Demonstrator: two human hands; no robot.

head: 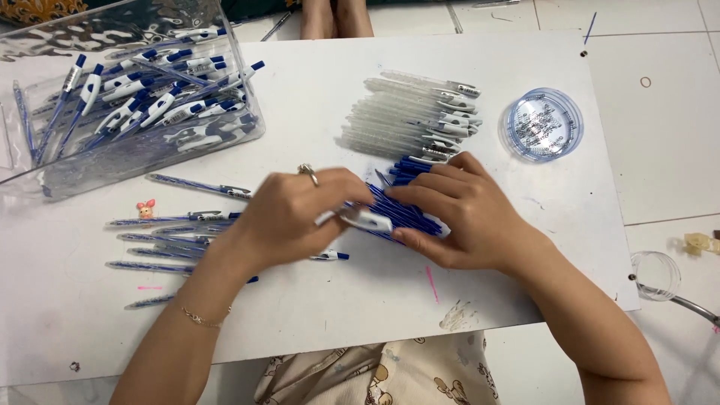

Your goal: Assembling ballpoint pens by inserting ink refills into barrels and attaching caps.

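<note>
Our left hand (289,214) pinches a white pen part (365,219), maybe a clip. Our right hand (457,214) grips a bunch of blue refills (401,210) on the white desk (337,300).

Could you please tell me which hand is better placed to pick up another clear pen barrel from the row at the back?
Probably the right hand: it lies directly below the row of clear plastic pen barrels, while the left hand sits further away.
</note>
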